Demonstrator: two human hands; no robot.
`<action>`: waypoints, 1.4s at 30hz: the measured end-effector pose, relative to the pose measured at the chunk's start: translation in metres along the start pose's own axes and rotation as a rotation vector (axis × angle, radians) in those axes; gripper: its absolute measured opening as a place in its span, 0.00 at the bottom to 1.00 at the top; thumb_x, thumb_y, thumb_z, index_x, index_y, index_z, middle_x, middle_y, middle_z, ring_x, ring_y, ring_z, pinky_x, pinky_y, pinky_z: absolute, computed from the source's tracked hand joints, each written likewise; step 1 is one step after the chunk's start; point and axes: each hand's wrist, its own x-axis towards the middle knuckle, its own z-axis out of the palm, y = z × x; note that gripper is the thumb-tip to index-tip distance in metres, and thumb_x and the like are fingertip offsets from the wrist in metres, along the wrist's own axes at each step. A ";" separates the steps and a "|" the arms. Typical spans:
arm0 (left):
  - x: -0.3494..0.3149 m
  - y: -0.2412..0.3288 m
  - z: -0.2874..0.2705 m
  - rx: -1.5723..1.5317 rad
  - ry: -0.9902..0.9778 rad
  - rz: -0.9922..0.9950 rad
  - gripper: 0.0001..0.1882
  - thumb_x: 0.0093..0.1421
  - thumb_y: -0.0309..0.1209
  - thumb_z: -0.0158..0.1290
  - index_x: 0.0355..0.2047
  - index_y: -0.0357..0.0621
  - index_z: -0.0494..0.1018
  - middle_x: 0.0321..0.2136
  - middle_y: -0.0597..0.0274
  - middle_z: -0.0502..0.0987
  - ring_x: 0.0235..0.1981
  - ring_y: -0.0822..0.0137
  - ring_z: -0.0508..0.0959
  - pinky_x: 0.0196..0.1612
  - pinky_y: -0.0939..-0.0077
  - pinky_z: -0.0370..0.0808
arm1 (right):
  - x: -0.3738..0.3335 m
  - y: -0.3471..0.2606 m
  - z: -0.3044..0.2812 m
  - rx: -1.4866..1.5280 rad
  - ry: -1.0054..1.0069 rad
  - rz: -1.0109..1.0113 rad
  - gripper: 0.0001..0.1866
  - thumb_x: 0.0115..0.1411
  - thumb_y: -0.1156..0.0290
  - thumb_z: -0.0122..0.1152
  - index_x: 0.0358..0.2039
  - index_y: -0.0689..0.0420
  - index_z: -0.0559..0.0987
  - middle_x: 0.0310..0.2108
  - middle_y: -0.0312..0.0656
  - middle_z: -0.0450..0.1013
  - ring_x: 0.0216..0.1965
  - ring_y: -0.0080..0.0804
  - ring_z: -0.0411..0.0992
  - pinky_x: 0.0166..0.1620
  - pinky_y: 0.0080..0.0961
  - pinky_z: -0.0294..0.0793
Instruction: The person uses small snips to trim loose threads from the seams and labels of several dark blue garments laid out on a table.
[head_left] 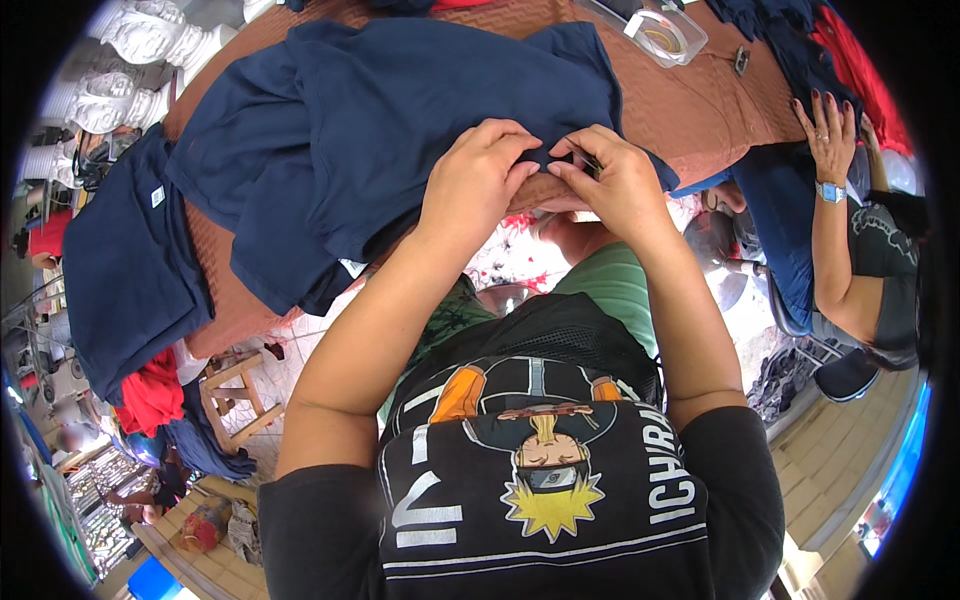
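Note:
A navy blue garment (450, 95) lies spread over the brown-covered table in front of me, one edge hanging at the near side. My left hand (485, 170) pinches that near edge between thumb and fingers. Close by on its right, my right hand (612, 178) is closed at the same edge, thumb against fingertips. A small dark metal tool (591, 164), its kind not clear, shows within the right hand's fingers. The fingertips of both hands are a short way apart, with navy cloth between them.
Another navy garment (135, 270) hangs over the table's left end. A clear plastic box (665, 38) and a small metal piece (741, 61) sit on the brown cloth (690, 110). At the right, a co-worker's hand (830, 140) rests near dark and red cloth. A wooden stool (240, 400) stands below left.

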 end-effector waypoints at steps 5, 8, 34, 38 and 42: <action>0.001 0.002 -0.001 -0.023 -0.042 -0.080 0.12 0.53 0.29 0.62 0.38 0.44 0.80 0.38 0.64 0.78 0.36 0.62 0.79 0.40 0.72 0.77 | 0.000 0.005 0.000 0.047 -0.011 0.014 0.10 0.51 0.71 0.67 0.35 0.60 0.80 0.32 0.44 0.75 0.31 0.40 0.75 0.37 0.30 0.74; 0.005 0.000 -0.003 -0.048 -0.107 -0.149 0.11 0.53 0.29 0.62 0.37 0.43 0.80 0.38 0.63 0.78 0.35 0.61 0.80 0.39 0.72 0.77 | -0.001 0.004 0.001 0.062 -0.006 0.016 0.10 0.52 0.71 0.67 0.34 0.60 0.79 0.32 0.44 0.75 0.31 0.41 0.75 0.36 0.30 0.73; 0.014 0.000 -0.012 -0.205 -0.209 -0.330 0.09 0.60 0.30 0.57 0.38 0.39 0.79 0.36 0.55 0.81 0.37 0.61 0.81 0.42 0.72 0.75 | 0.005 -0.011 -0.012 -0.099 -0.116 -0.119 0.10 0.55 0.66 0.63 0.34 0.57 0.76 0.33 0.44 0.75 0.35 0.48 0.75 0.37 0.41 0.73; 0.015 0.000 -0.013 -0.195 -0.218 -0.322 0.09 0.60 0.31 0.57 0.37 0.39 0.79 0.36 0.55 0.81 0.37 0.59 0.81 0.41 0.70 0.75 | 0.006 -0.016 -0.014 -0.161 -0.145 -0.095 0.10 0.55 0.66 0.63 0.34 0.57 0.77 0.34 0.43 0.75 0.35 0.48 0.75 0.37 0.41 0.73; 0.014 -0.001 -0.012 -0.207 -0.198 -0.308 0.10 0.60 0.32 0.57 0.38 0.39 0.79 0.36 0.54 0.81 0.36 0.58 0.81 0.40 0.69 0.75 | 0.006 -0.014 -0.016 -0.182 -0.130 -0.081 0.10 0.55 0.66 0.63 0.34 0.57 0.77 0.34 0.43 0.75 0.36 0.48 0.75 0.38 0.41 0.73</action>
